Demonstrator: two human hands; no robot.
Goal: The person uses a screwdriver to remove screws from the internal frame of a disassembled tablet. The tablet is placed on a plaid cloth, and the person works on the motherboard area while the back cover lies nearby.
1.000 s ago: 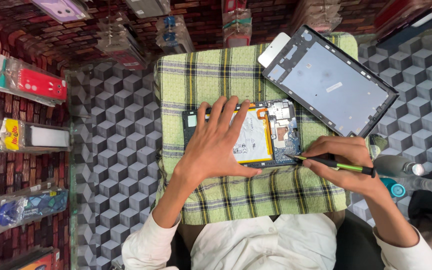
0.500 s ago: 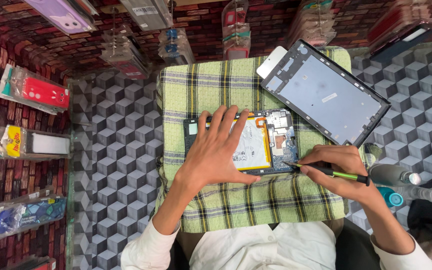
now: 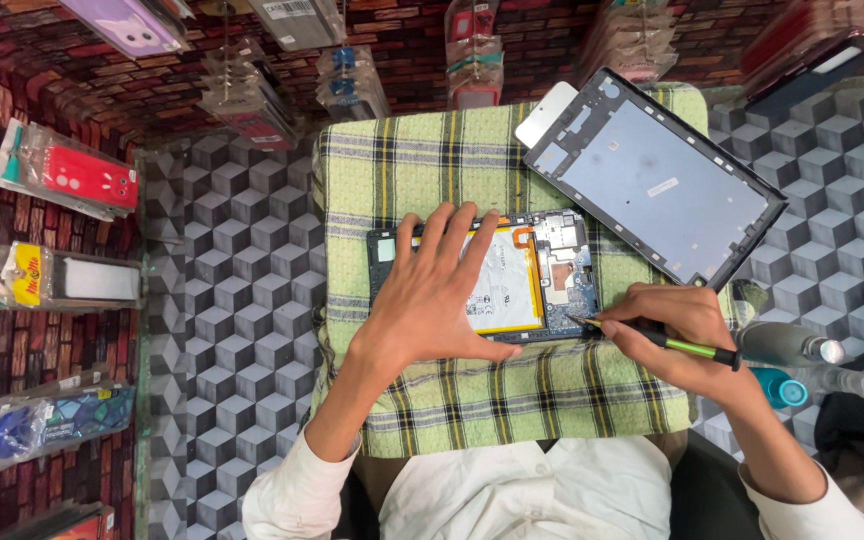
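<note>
Flat and splayed, left hand [image 3: 430, 300] pins the opened tablet [image 3: 482, 277], long axis crosswise; right hand [image 3: 674, 330], nearer its circuit end, pinches a screwdriver [image 3: 657, 338].

Cube-patterned floor [image 3: 222, 300], brick-patterned wall [image 3: 402, 40]

tablet [image 3: 512, 285] on cloth [image 3: 432, 170] | back cover [image 3: 652, 180] right (behind) | bottles [image 3: 802, 350] far right

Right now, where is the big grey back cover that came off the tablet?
In the head view the grey back cover lies tilted at the upper right of the checked cloth, just beyond the opened tablet.
</note>
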